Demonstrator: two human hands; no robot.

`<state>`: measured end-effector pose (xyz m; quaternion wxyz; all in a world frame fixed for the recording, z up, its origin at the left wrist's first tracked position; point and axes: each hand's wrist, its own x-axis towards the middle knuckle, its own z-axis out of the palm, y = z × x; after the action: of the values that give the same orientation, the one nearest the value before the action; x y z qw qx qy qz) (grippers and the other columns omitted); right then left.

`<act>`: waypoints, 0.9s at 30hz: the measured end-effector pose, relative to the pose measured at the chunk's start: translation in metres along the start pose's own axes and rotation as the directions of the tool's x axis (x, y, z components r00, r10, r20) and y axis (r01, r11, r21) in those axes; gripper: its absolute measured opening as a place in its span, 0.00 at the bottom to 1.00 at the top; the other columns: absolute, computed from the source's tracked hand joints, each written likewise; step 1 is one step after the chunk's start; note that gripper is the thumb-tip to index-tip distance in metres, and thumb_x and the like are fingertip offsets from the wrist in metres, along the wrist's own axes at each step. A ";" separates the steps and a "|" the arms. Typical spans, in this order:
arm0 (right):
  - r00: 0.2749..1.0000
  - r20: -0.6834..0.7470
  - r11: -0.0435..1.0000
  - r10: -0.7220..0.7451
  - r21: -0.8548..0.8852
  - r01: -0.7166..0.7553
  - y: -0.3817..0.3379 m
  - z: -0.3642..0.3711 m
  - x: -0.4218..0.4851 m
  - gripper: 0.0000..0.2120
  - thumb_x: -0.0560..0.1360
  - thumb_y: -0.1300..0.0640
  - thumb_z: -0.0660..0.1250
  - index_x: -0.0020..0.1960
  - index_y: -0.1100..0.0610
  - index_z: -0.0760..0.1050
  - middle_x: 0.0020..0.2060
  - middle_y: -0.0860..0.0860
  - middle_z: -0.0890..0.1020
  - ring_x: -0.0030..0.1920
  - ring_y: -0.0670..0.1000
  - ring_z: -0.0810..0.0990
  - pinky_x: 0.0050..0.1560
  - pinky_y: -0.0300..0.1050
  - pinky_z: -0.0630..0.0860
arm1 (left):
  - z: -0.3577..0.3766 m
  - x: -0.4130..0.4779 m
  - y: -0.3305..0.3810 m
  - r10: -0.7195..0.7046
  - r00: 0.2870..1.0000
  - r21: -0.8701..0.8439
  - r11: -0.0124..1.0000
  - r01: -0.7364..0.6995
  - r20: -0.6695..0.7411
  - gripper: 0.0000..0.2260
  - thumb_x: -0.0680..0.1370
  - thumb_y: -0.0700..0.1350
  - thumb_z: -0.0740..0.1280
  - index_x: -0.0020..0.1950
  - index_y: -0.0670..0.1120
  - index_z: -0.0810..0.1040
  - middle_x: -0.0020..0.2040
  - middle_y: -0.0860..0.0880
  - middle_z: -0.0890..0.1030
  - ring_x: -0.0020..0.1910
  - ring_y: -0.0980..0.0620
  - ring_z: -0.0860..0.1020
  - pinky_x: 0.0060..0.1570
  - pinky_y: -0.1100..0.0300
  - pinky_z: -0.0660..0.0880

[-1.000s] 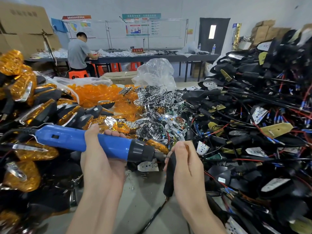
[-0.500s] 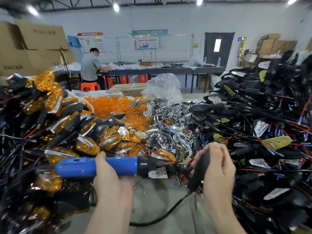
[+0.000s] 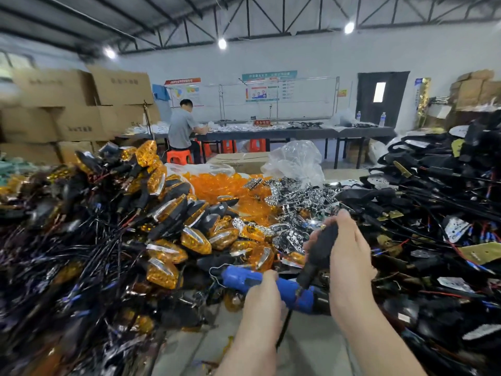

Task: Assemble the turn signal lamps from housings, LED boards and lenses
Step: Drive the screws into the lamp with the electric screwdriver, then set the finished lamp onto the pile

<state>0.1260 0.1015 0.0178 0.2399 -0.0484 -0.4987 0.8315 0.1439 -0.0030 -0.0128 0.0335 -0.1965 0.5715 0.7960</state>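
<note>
Heaps of finished lamps (image 3: 168, 213) line the surface's (image 3: 306, 348) left edge and unbuilt housings (image 3: 433, 199) crowd the right, so plenty likely remains. Meanwhile the left hand (image 3: 261, 291) grips the blue electric screwdriver (image 3: 244, 278) and the right hand (image 3: 349, 256) holds a black housing (image 3: 322, 242) just above it.

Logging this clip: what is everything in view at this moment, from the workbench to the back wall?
assembled lamps: many, amber and black, heap on the left
loose lenses: many, amber, heap at centre back
reflector plates: many, chrome, heap at centre
wired housings: many, black, heap on the right
plastic bag: one, clear, behind the reflector plates
cardboard boxes: several, brown, back left
seated person: one, grey shirt, at the far table
water bottles: two, clear, right end of the far table
electric screwdriver: one, blue, in the left hand
lamp housing: one, black, in the right hand
left hand: grips the electric screwdriver
right hand: holds the lamp housing
</note>
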 end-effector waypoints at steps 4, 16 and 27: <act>0.984 -0.076 0.973 0.163 0.177 -0.148 0.002 0.009 0.005 0.18 0.84 0.41 0.59 0.46 0.54 0.75 0.31 0.51 0.80 0.29 0.50 0.80 0.30 0.44 0.79 | -0.034 -0.014 0.011 0.214 0.900 0.486 0.782 -0.391 0.379 0.14 0.82 0.55 0.59 0.48 0.50 0.81 0.34 0.55 0.83 0.30 0.58 0.76 0.31 0.67 0.71; 0.939 0.298 0.962 0.171 0.155 -0.225 -0.026 0.131 0.023 0.20 0.85 0.40 0.54 0.54 0.52 0.79 0.47 0.51 0.86 0.51 0.51 0.84 0.56 0.54 0.80 | -0.075 0.014 0.183 0.776 0.405 0.764 -0.148 -0.628 0.483 0.12 0.83 0.58 0.56 0.52 0.56 0.77 0.31 0.56 0.77 0.28 0.62 0.75 0.28 0.65 0.65; 0.896 0.294 0.918 0.334 -0.318 -0.238 0.040 0.131 0.057 0.26 0.85 0.48 0.58 0.81 0.48 0.57 0.63 0.48 0.73 0.59 0.50 0.78 0.63 0.51 0.76 | -0.147 0.140 0.191 0.809 0.453 0.917 -0.397 -0.051 0.375 0.16 0.82 0.54 0.61 0.66 0.51 0.77 0.25 0.49 0.74 0.25 0.47 0.78 0.22 0.62 0.62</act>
<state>0.0202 0.0057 0.0582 0.0144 -0.0092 -0.6302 0.7762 0.0020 -0.2280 0.0695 -0.3561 -0.0281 0.9321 -0.0594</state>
